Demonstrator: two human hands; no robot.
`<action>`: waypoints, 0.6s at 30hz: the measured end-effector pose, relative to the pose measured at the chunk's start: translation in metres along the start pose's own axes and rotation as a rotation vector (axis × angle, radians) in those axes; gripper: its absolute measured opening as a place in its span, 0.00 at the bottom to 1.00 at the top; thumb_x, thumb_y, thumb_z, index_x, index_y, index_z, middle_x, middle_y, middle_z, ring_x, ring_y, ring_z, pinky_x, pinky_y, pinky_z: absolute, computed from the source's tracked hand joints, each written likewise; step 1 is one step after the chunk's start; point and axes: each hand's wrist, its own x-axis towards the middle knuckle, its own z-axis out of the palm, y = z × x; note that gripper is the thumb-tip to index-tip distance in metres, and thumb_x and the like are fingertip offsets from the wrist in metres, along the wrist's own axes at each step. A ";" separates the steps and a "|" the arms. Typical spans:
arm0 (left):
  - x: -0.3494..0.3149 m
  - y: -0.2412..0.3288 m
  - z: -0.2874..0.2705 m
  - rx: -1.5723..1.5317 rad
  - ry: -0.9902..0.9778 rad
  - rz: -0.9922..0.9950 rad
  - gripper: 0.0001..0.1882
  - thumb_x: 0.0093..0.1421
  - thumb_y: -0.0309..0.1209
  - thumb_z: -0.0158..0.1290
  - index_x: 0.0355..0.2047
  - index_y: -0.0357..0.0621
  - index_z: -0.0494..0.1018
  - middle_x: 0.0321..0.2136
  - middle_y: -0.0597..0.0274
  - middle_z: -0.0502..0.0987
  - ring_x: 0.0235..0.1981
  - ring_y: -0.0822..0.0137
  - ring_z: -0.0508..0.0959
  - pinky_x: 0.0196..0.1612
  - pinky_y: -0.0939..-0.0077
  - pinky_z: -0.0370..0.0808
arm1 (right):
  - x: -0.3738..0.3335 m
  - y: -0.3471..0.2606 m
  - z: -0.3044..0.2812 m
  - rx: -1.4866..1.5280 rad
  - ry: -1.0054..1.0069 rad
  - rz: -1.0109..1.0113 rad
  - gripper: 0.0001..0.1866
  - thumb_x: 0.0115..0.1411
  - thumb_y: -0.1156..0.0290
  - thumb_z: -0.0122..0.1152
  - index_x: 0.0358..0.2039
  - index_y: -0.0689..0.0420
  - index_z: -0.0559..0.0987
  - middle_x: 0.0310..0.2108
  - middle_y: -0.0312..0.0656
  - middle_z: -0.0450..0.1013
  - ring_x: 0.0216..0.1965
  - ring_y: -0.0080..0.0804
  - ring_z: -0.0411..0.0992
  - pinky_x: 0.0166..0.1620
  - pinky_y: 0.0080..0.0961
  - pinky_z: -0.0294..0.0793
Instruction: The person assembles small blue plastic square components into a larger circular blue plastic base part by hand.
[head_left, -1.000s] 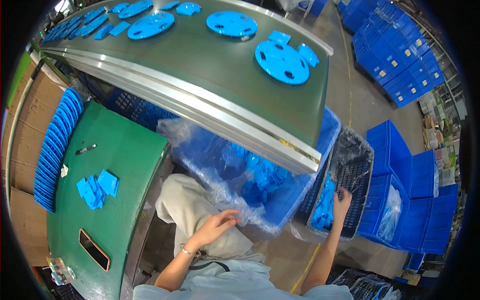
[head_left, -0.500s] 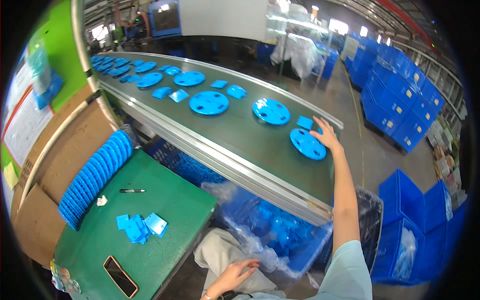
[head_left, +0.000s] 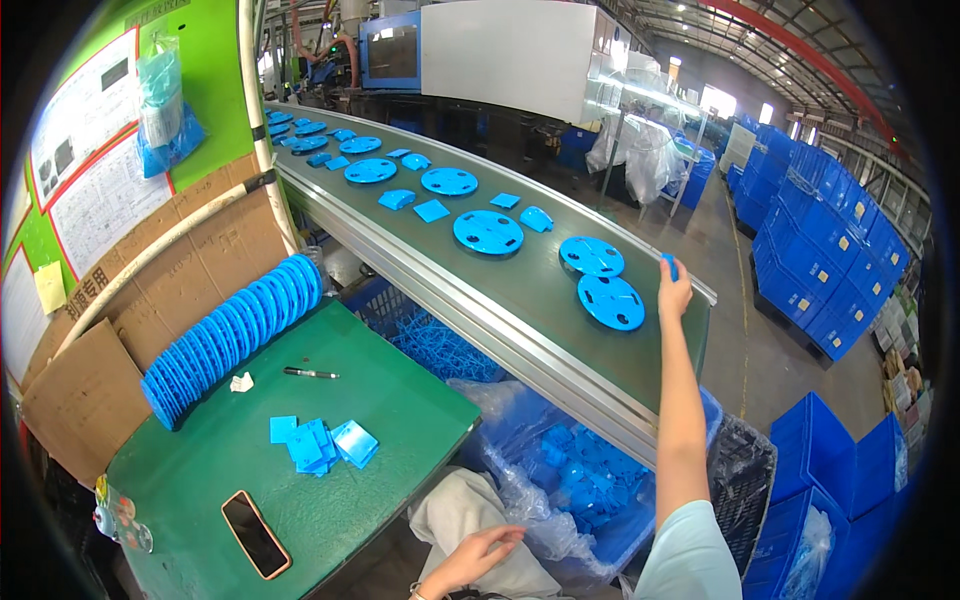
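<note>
Over the right end of the green conveyor belt (head_left: 560,310), my right hand (head_left: 676,295) is closed on a small blue plastic piece (head_left: 670,264), mostly hidden by the fingers. Just left of it lie two round blue discs with dark holes, the nearer disc (head_left: 611,302) touching the farther disc (head_left: 592,256). Another disc (head_left: 488,232) lies further left, with a curved blue piece (head_left: 537,219) and a flat blue square (head_left: 505,201) beyond it. My left hand (head_left: 482,556) rests above my lap, fingers loosely stretched and holding nothing.
On the green table (head_left: 400,400) are a row of upright blue discs (head_left: 235,335), a pile of blue squares (head_left: 315,445), a pen (head_left: 311,373) and a phone (head_left: 256,534). A lined blue bin (head_left: 640,530) of blue pieces stands below the belt; stacked blue crates (head_left: 820,250) stand right.
My right hand has lifted off the belt's end with a small blue piece; the blue square beside the discs is gone from the belt. The view has shifted, and my left hand stays near my lap.
</note>
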 end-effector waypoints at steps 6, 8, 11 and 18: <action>0.050 0.018 0.025 -0.867 0.071 0.042 0.36 0.61 0.55 0.43 0.61 0.46 0.53 0.62 0.57 0.56 0.61 0.56 0.60 0.62 0.59 0.55 | -0.133 -0.048 -0.108 1.370 -1.273 0.384 0.36 0.59 0.45 0.52 0.58 0.60 0.62 0.48 0.45 0.70 0.46 0.38 0.71 0.46 0.40 0.73; 0.073 0.040 0.036 -1.042 0.086 0.014 0.35 0.61 0.56 0.41 0.60 0.47 0.55 0.61 0.56 0.58 0.61 0.55 0.60 0.61 0.59 0.57 | -0.212 -0.049 -0.146 1.434 -1.257 0.450 0.39 0.54 0.42 0.56 0.55 0.61 0.66 0.49 0.47 0.69 0.46 0.40 0.71 0.48 0.39 0.72; 0.092 0.027 0.046 -1.415 -0.211 -0.024 0.34 0.63 0.58 0.32 0.59 0.47 0.56 0.55 0.56 0.66 0.55 0.55 0.68 0.56 0.60 0.66 | -0.272 -0.034 -0.181 0.986 -1.284 -0.217 0.35 0.49 0.41 0.60 0.44 0.61 0.77 0.46 0.49 0.70 0.47 0.42 0.70 0.48 0.36 0.70; 0.047 -0.029 0.058 -1.382 -0.233 -0.279 0.29 0.66 0.52 0.31 0.53 0.41 0.62 0.44 0.56 0.74 0.35 0.57 0.80 0.36 0.68 0.80 | -0.323 0.034 -0.191 0.799 -1.599 -0.233 0.19 0.55 0.57 0.56 0.35 0.61 0.80 0.46 0.47 0.70 0.49 0.43 0.66 0.55 0.36 0.60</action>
